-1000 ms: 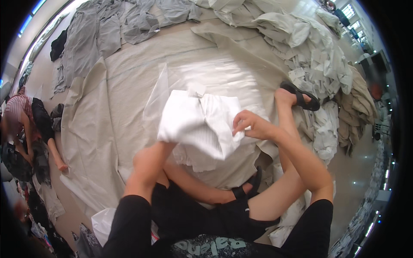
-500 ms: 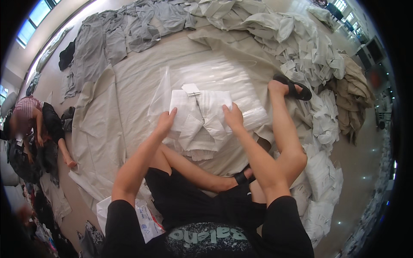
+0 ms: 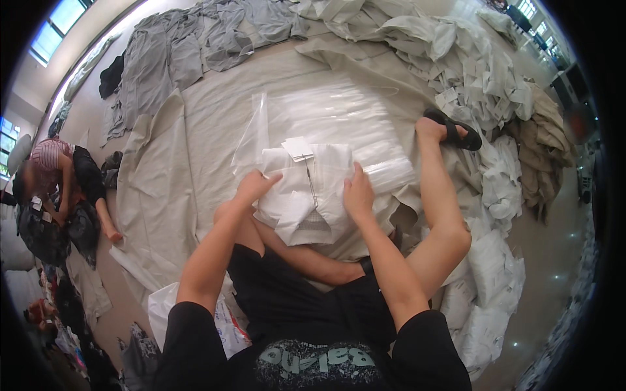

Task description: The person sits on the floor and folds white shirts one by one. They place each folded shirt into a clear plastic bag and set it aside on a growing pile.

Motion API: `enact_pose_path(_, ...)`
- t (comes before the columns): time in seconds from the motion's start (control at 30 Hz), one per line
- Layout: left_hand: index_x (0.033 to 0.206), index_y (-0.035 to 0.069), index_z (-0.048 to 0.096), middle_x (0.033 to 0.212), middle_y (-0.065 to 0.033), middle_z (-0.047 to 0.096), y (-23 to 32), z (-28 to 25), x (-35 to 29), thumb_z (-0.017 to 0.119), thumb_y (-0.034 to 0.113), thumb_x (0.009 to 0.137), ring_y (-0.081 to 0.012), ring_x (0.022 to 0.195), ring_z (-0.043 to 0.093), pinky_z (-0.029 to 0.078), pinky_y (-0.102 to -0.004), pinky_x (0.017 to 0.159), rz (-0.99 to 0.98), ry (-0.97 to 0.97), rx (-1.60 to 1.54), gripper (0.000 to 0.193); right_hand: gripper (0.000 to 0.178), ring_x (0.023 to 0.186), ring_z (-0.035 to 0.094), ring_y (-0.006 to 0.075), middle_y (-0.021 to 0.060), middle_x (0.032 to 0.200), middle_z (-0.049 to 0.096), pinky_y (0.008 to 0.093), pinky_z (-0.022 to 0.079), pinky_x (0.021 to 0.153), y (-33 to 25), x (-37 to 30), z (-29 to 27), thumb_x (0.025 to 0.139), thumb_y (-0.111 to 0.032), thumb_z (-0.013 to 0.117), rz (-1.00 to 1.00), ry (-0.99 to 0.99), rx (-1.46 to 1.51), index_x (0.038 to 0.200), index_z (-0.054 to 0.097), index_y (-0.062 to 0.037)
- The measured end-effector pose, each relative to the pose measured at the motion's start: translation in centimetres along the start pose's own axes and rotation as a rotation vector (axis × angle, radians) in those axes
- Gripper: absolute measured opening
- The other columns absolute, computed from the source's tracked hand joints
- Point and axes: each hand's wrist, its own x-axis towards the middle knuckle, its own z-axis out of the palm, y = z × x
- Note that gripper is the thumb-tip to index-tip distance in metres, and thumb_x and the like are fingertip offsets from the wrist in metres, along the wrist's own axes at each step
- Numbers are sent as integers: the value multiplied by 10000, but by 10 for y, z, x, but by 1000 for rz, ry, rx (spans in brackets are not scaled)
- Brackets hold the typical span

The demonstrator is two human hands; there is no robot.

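A neatly folded white collared shirt (image 3: 280,205) lies across my lap end of the cloth, collar toward me, with white paper tags (image 3: 298,148) on a dark string over its front. My left hand (image 3: 255,187) grips the shirt's left edge, thumb lying on top. At the opposite edge, my right hand (image 3: 358,193) holds the fabric with its fingers along the side. Partly under the shirt's far end is a spread of clear plastic bags (image 3: 326,114), one sheet sticking out at the left. The fingers beneath the shirt are hidden.
Beige cloth (image 3: 156,169) covers the floor around my legs. Grey garments (image 3: 163,58) are heaped at the far left, white garments (image 3: 482,78) at the far right, brown ones (image 3: 544,150) beyond. Packed white bundles (image 3: 489,280) lie right. Another person (image 3: 55,169) sits left among dark clothes.
The shirt has come slightly nearer me and flatter. My left thumb now reaches further over it, and my right hand has slid a little down its edge.
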Motion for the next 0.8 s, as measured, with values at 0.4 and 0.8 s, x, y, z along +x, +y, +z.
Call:
enact_pose_path(0.4, 1316, -88, 554, 1230, -308, 706, 16, 113, 35, 796, 514, 943, -437, 1149, 699, 535, -466, 988, 5, 319, -617, 748, 788, 1461, 471, 424, 220, 1581, 464, 630, 340, 1205, -24, 0, 42, 938, -559, 725, -467, 97, -211, 1509, 526, -54)
enact_pose_path(0.8, 1428, -157, 500, 1230, -402, 687, -9, 102, -28, 758, 553, 943, -506, 1197, 678, 537, -507, 1024, 100, -8, -117, 898, 621, 1138, 699, 412, 170, 1247, 670, 536, 559, 959, -79, 92, 22, 973, -618, 679, -47, -126, -316, 1293, 656, -86)
